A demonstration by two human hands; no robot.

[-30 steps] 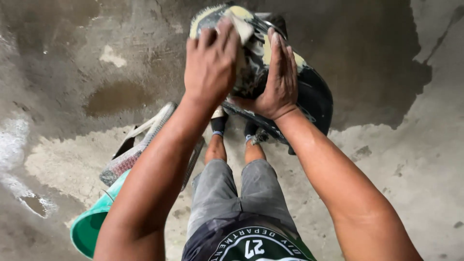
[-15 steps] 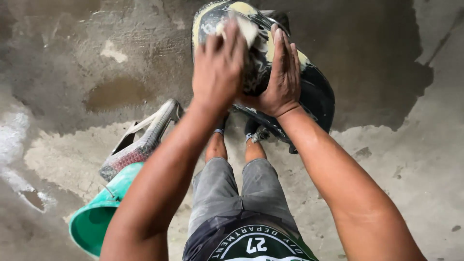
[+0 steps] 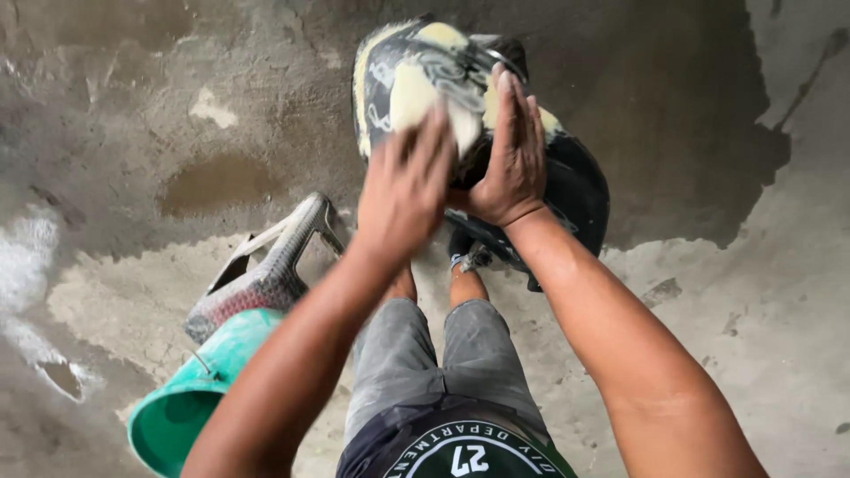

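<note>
A black rounded shell (image 3: 575, 190) with pale yellow filler patches rests upright in front of my knees. My right hand (image 3: 509, 155) lies flat against its near side, fingers pointing up, steadying it. My left hand (image 3: 403, 195) is blurred with motion and presses a pale pad (image 3: 462, 127) under its fingertips against the shell's yellow-patched face. Both forearms reach forward over my legs in grey shorts (image 3: 443, 363).
A green bucket (image 3: 181, 412) lies at the lower left. A grey angular panel with a speckled red end (image 3: 270, 274) rests on the floor just beyond it. The concrete floor (image 3: 708, 292) is dark and wet far out, with puddles on the left.
My left hand has slid from the top of the shell down and toward me, rubbing its face. The right hand stays on the shell.
</note>
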